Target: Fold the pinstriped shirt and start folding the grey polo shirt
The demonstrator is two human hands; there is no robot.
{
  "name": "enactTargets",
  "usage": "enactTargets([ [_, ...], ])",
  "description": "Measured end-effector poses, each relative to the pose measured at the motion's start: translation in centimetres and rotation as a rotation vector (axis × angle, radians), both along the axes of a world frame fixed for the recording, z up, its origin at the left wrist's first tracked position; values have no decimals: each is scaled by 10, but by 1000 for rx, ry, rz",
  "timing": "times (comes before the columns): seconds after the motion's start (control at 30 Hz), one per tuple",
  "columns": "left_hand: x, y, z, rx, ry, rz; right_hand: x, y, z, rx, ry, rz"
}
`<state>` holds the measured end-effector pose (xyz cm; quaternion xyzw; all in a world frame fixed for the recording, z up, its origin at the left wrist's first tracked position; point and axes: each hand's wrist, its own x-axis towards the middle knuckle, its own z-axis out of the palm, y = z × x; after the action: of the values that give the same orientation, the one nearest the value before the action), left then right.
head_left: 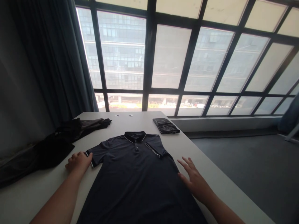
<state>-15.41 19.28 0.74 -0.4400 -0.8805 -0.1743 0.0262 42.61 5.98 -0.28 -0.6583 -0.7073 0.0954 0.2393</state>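
Note:
A dark navy polo shirt (137, 180) lies front up on the white table, its collar pointing away from me and its lower end cut off by the frame. The sleeve on the right is folded inward over the chest; the sleeve on the left stretches out sideways. My left hand (78, 161) has its fingers curled at the white-edged cuff of that left sleeve, thumb against the cloth. Beside the shirt's right edge is my right hand (195, 179), fingers spread and holding nothing.
Dark clothes (53, 143) lie heaped along the table's left side. A folded black-and-white striped cloth (165, 125) sits near the far right edge of the white table (144, 119). Beyond are a blue curtain (56, 62) and large windows, with grey floor to the right.

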Motion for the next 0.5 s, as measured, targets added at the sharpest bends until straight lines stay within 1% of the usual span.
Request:
enactTargets([
  [0.13,-7,5,0,-61,-60,-84,2,-2,5,-7,12,15],
  [0.2,-5,4,4,-58,-91,-94,6,-2,5,-11,27,40],
  [0.37,11,0,20,69,-183,-136,12,3,8,27,100,92],
  [0.5,36,-1,40,160,-100,-222,6,4,10,33,125,126],
])
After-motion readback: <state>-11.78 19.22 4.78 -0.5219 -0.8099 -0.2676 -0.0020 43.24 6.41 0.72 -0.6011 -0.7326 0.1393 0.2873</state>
